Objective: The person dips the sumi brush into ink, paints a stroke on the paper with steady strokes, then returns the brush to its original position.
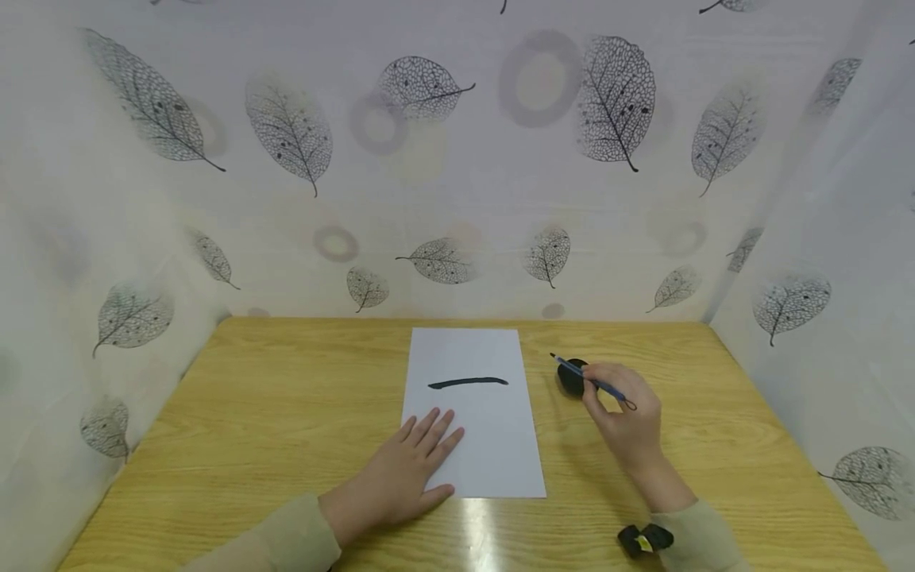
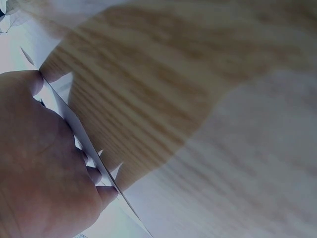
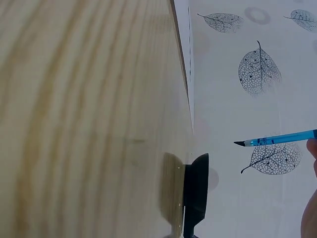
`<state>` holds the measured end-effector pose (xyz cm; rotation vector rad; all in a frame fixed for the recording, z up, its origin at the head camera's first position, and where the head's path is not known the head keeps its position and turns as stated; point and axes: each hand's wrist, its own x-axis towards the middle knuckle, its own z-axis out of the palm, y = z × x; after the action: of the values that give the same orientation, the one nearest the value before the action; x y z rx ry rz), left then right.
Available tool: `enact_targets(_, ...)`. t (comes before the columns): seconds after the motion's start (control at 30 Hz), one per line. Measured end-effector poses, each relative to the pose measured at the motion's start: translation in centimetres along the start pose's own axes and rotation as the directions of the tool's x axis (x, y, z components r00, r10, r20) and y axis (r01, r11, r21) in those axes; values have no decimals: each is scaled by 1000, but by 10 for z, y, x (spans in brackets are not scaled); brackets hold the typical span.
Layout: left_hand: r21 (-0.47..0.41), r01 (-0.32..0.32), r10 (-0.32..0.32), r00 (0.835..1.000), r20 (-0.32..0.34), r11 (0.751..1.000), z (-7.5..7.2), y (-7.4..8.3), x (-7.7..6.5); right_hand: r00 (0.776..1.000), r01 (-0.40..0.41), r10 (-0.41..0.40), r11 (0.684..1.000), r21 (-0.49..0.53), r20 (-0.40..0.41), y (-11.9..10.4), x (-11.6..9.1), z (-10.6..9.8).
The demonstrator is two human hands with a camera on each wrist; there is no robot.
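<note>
A white sheet of paper (image 1: 486, 453) lies on the wooden table, bearing one thick black horizontal stroke (image 1: 468, 383). Spread across the lower left of the sheet, my left hand (image 1: 403, 473) rests with its fingers straight. My right hand (image 1: 629, 413) pinches a blue paintbrush (image 1: 608, 388) between thumb and fingers, right of the sheet. The brush's dark tip points up and to the left, above a round black dish (image 1: 569, 380). In the right wrist view the brush (image 3: 282, 139) appears raised over the table, with the black dish (image 3: 196, 191) standing below it.
The wooden table (image 1: 286, 397) is enclosed at the back and both sides by pale cloth (image 1: 457, 199) printed with leaves. A black strap with a yellow mark (image 1: 646, 541) sits at the right wrist, beside the sleeve (image 1: 696, 536).
</note>
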<state>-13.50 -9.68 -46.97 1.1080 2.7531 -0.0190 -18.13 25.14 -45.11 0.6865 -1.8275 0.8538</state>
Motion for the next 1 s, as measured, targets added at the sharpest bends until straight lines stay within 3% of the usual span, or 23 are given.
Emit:
enact_targets(0.3, -6, 4, -4, 1000, 0, 1000, 0, 0, 0, 992, 122, -119, 988, -98, 42, 6, 1, -7)
enact_targets(1.0, -9, 1, -1, 1000, -10, 1000, -1, 0, -1, 931, 347, -305, 910, -226, 199, 17, 2, -25)
